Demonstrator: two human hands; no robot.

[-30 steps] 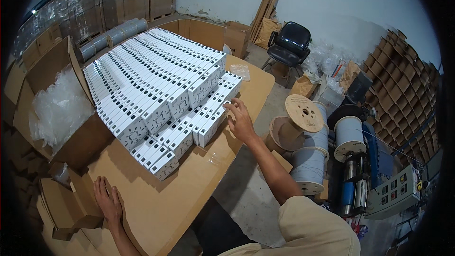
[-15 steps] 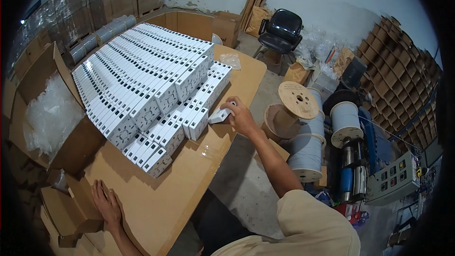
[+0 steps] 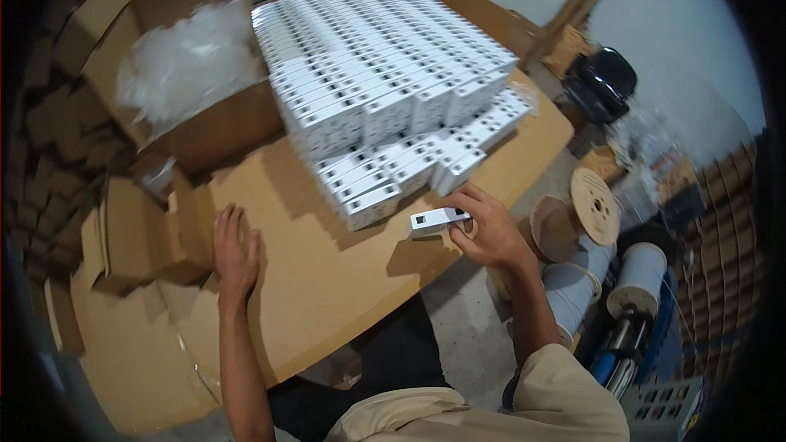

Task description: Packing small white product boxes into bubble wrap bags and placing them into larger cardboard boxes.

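The right hand (image 3: 489, 231) grips one slim white unit (image 3: 431, 223) by its right end, above the bench (image 3: 315, 311), near the stack of similar units (image 3: 393, 57). The left hand (image 3: 236, 254), fingers extended (thumb slightly apart), lies on the bench beside the small brown carton (image 3: 139, 233).

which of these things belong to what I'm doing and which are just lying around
Likely in use:
slim white case in your right hand
stacked white cases
brown tabletop
small open carton by your left hand

Likely just lying about:
crumpled clear plastic
black chair
wound spools
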